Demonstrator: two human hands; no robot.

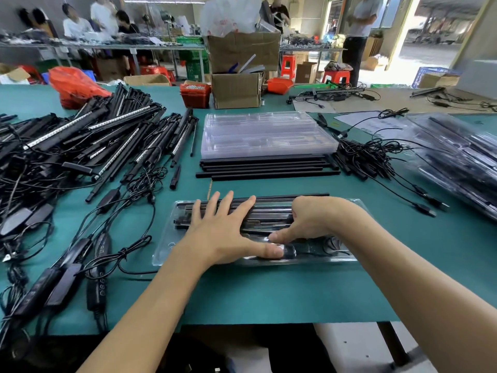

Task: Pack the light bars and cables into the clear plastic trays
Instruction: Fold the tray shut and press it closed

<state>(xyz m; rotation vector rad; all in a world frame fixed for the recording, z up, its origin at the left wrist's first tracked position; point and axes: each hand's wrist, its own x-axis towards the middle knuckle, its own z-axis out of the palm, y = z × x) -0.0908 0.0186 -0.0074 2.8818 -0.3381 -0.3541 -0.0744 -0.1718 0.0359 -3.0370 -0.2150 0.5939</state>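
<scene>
A clear plastic tray (166, 251) lies on the green table in front of me, holding black light bars and a cable. My left hand (223, 230) lies flat on the bars in it, fingers straight and spread, thumb pressing down near the tray's front. My right hand (309, 219) has its fingers curled under, and its thumb presses on the tray's contents beside my left thumb. A stack of empty clear trays (263, 133) sits behind, with a row of black bars (266, 168) along its front edge.
A big heap of light bars and cables (80, 146) fills the left of the table. Tangled cables (368, 157) lie right of the tray stack. Packed trays (462, 157) are piled at the far right. Cardboard boxes (236, 90) stand behind; people work at the back.
</scene>
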